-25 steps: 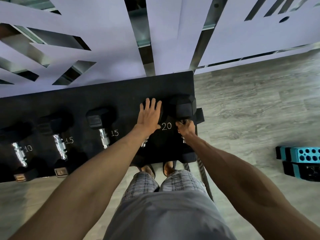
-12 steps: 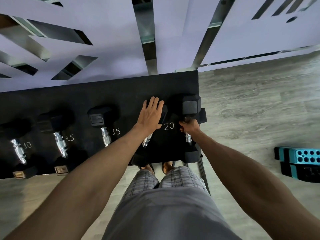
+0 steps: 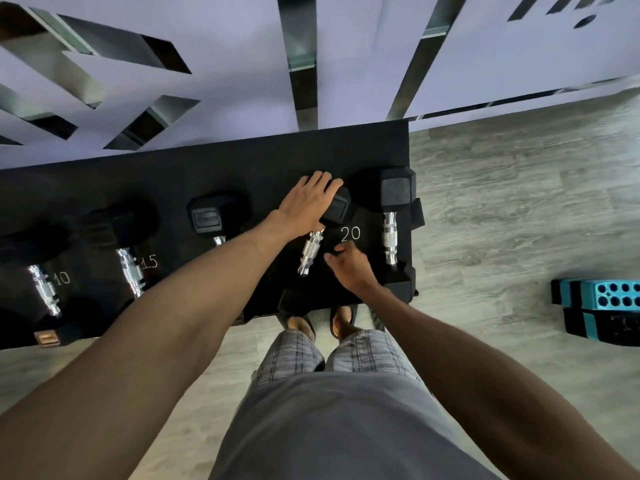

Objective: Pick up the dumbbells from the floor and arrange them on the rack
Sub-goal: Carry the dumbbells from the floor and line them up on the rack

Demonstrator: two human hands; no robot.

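Left hand [image 3: 306, 202] presses flat, fingers straight and together, on the far head of the tilted dumbbell [image 3: 312, 250] on the rack [image 3: 242, 168]. Right hand [image 3: 349, 268], at its five o'clock, hangs loosely curled, holding nothing.

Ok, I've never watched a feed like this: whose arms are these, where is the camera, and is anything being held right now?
There is no machine here. These are a person's two bare arms, filmed by one wide-angle camera worn on the head and looking down. The black slab is the dumbbell rack, painted with the weights 10, 15 and 20 and carrying a row of dumbbells. The left hand lies with its fingers straight on the far head of the slanted dumbbell, just left of the 20 mark. The right hand is loosely curled just below that mark and holds nothing. The rightmost dumbbell lies straight in its place, untouched. On the floor at the right sits a blue and black block; I cannot tell what it is.
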